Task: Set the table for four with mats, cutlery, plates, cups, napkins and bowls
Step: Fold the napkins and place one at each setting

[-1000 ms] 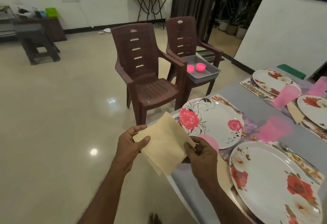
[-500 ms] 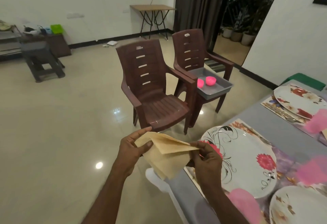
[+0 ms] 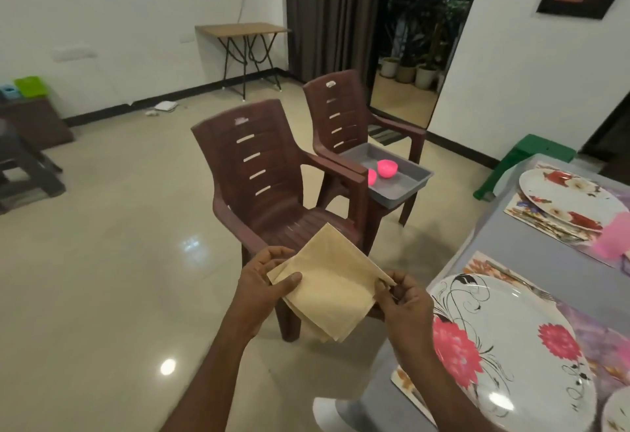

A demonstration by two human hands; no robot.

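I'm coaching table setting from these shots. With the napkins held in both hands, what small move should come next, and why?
Probably peel off one napkin and lay it beside the nearest plate. The left hand grips the napkins and the right hand pinches a top corner, and no napkin shows by that plate.

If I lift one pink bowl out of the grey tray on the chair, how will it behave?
The pink bowl looks like thin plastic, so it is probably light and not fragile. Its rounded form suggests it may rock or roll if nudged. The grey tray overhangs the chair seat, so it might tip if pressed.
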